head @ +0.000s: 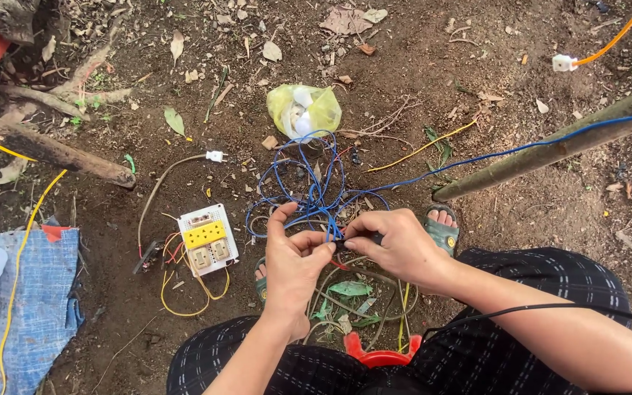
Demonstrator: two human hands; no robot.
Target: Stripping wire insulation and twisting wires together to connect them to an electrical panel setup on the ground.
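Both hands, left hand [292, 257] and right hand [394, 245], pinch blue wire [314, 197] ends together (mid-join); socket board [208, 239] sits left; twisting needs care.

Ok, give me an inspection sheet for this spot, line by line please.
Surface: bare dirt ground with dry leaves and twigs.
Job's things: blue wire tangle; small black part pinched between both hands.
Clutter: white socket board, yellow bag of bulbs, blue tarp, red plastic item.
Hands: left hand and right hand meet at the wire ends.
Cables: yellow wire, orange cable, black cable.
Surroundings: two wooden poles, roots.
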